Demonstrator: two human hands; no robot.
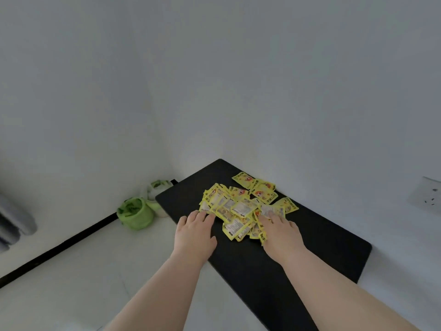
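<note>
Head view: left hand (194,231), right hand (279,231) touch packets (241,207) pointing anyhow.

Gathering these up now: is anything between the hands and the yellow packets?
Nothing visible. The left hand touches the pile of packets at its near left edge; the right hand lies on its near right side.

The print on the yellow packets (239,207) is showing too small to read. The right hand (281,231) is covering several of them. The right forearm (334,290) is hiding the near end of the counter (322,249). A blurred grey object (16,220) is running off the left edge, unidentifiable.
</note>
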